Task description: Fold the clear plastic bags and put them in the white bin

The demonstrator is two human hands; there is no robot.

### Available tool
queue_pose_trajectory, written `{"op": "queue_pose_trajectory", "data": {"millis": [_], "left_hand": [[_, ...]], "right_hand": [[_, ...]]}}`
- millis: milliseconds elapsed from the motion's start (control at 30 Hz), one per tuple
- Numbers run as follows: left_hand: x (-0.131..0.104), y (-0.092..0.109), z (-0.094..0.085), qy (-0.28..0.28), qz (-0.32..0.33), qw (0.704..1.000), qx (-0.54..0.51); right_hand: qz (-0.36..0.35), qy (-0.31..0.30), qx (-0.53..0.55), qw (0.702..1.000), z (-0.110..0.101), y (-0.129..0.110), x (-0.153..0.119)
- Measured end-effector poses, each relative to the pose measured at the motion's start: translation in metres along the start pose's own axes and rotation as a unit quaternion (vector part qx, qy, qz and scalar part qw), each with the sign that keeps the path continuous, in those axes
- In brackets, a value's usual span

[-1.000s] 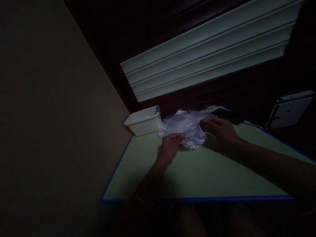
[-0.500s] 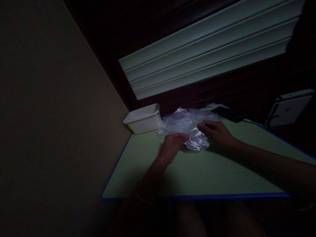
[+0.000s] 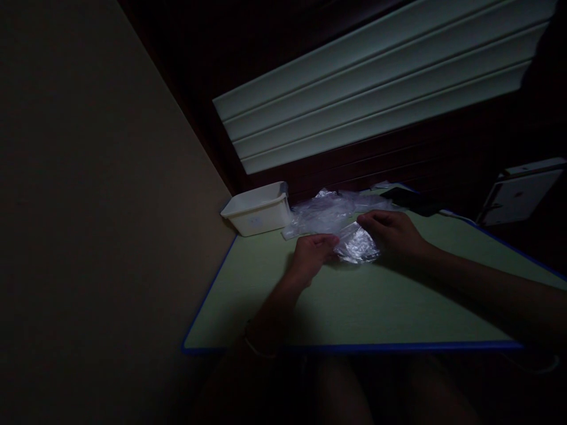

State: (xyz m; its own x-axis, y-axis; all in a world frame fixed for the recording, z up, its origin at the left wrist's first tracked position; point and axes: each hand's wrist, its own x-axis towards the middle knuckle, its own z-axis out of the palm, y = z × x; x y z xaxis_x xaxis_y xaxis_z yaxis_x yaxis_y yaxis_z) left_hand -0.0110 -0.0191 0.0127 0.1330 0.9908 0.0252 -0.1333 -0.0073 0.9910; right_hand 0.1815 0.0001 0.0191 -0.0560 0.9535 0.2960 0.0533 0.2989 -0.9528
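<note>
A crinkled, shiny clear plastic bag (image 3: 358,245) is stretched between my two hands, above the green tabletop (image 3: 354,313). My left hand (image 3: 310,255) pinches its left edge between thumb and fingers. At the upper right corner, my right hand (image 3: 392,230) grips the bag with its fingers closed. Just behind lies a loose heap of clear plastic bags (image 3: 321,213). The dim light hides whether anything is inside the held bag.
A white plastic bin (image 3: 259,213) stands at the table's back left, against the wall. A flat black object (image 3: 411,200) lies at the back right. Beyond the right edge is a white boxy object (image 3: 514,195). The table has a blue rim (image 3: 354,348).
The held bag's shiny folds have shifted and it looks somewhat flatter. Both hands keep their grip and have barely moved; the whole view has shifted slightly.
</note>
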Motion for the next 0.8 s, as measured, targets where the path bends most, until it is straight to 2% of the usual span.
{"op": "queue_pose_trajectory", "data": {"millis": [200,333,467,567,633,700,800], "left_hand": [[0.001,0.005,-0.002,0.001,-0.016,0.998,-0.068],[0.000,0.004,0.001,-0.047,-0.011,0.993,-0.110],[-0.002,-0.003,0.005,-0.097,-0.032,0.994,-0.045],[-0.001,-0.007,0.004,-0.087,-0.041,0.995,0.005],[0.001,-0.008,0.003,-0.078,-0.036,0.996,0.013],[0.002,-0.007,0.001,-0.066,-0.026,0.997,0.009],[0.002,-0.004,-0.002,-0.038,-0.014,0.999,0.007]], "right_hand": [[0.008,0.051,0.011,0.999,-0.005,0.002,0.007],[0.016,0.056,0.020,0.998,-0.005,0.002,0.007],[-0.007,0.058,-0.031,0.998,-0.003,0.000,0.003],[-0.021,0.057,-0.067,0.996,-0.002,-0.001,0.001],[-0.010,0.053,-0.048,0.997,-0.002,0.001,0.002],[0.028,0.018,0.029,0.999,-0.002,0.005,0.005],[0.096,-0.092,0.144,0.981,-0.004,0.010,0.008]]}}
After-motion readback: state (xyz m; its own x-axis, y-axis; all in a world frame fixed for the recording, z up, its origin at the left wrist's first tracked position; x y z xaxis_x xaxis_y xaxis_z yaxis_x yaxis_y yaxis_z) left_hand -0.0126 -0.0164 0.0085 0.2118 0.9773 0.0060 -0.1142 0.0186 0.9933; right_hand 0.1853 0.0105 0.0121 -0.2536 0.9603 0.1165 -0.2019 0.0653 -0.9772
